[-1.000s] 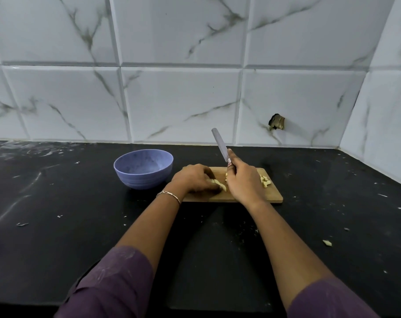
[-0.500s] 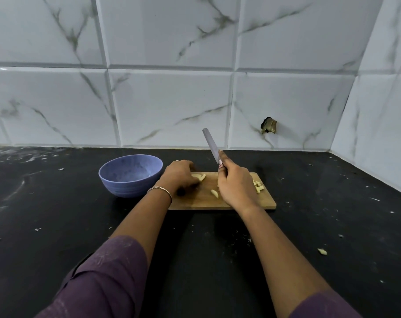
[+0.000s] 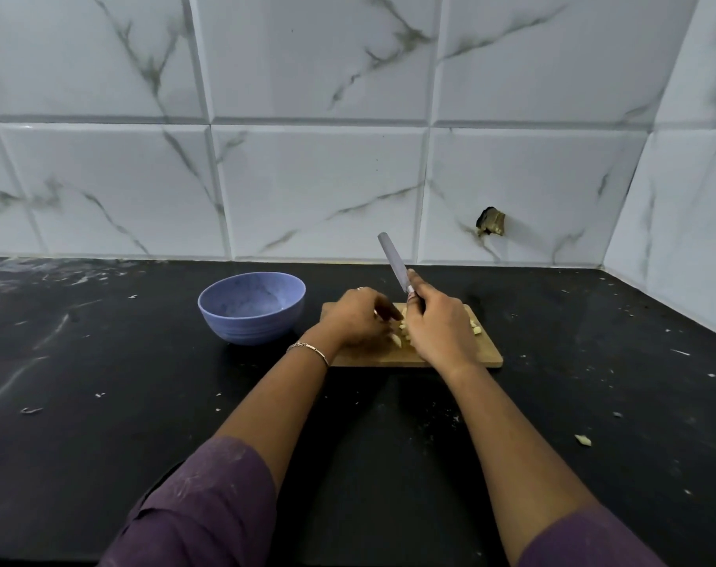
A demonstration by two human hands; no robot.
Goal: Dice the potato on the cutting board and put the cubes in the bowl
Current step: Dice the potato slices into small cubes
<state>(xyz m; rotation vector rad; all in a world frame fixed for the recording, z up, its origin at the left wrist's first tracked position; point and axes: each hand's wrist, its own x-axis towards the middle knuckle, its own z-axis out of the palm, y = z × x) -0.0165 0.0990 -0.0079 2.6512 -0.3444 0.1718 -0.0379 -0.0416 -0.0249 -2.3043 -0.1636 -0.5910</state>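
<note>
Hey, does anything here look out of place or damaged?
Two things. A potato piece lies on the counter, front right, well off the board. And a wall tile behind the board has a broken hole with a dark, ragged edge. Small pale scraps also dot the counter.

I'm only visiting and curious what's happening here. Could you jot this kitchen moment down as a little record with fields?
right hand: grips the knife, blade tilted up and away
left hand: over the cutting board, next to the potato pieces; grip unclear
bowl: left of the board, no cubes visible inside
stray piece: on the black counter, off to the right
stage: potato partly cut, cubes not yet in the bowl
</note>
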